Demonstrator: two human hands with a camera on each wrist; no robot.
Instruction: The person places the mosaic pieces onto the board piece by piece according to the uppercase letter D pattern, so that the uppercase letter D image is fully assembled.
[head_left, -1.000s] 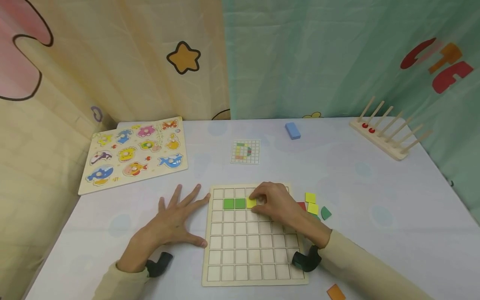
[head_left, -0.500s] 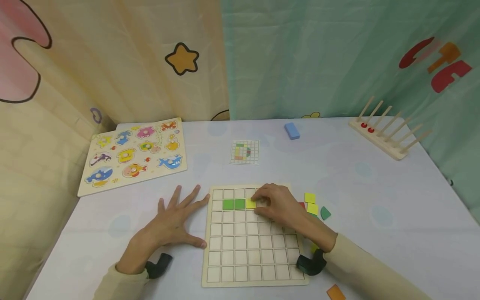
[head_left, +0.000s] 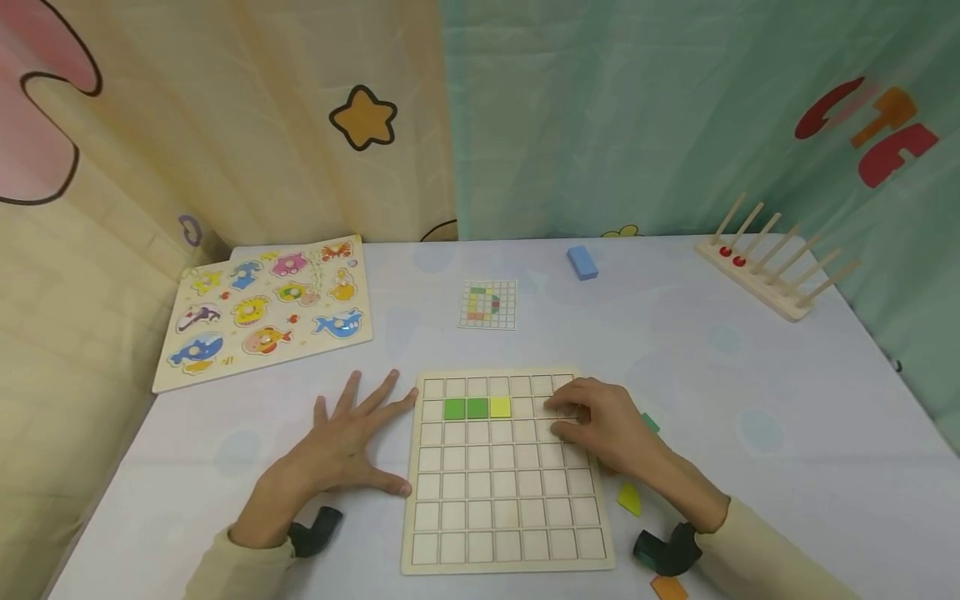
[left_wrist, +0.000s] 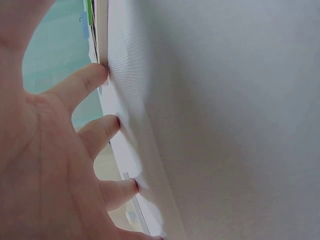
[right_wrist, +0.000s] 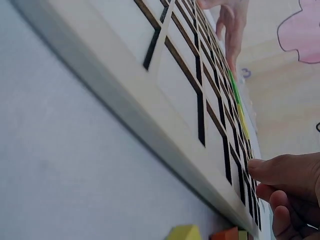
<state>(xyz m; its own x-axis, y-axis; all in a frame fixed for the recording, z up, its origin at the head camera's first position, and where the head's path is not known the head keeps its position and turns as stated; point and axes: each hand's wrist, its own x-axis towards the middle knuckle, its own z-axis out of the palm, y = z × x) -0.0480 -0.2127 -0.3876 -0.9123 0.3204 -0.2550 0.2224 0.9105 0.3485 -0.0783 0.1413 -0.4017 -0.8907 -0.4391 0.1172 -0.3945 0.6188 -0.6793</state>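
A wooden grid board lies on the table in the head view. Two green square tiles, a left one and a right one, sit side by side in its second row, followed by a yellow square tile. My left hand is spread flat at the board's left edge, index fingertip and thumb at the rim; the left wrist view shows its fingertips on the cloth. Over the board's upper right hangs my right hand, fingers bent loosely, thumb and index apart with nothing between them.
Right of the board lie a yellow piece, an orange tile and a partly hidden green piece. Behind it are a pattern card and a blue block. An animal puzzle lies left, a peg rack back right.
My right hand has let go of the yellow tile and moved right across the board, leaving the tile in its cell. It now covers the pieces beside the board. My left hand stays put.
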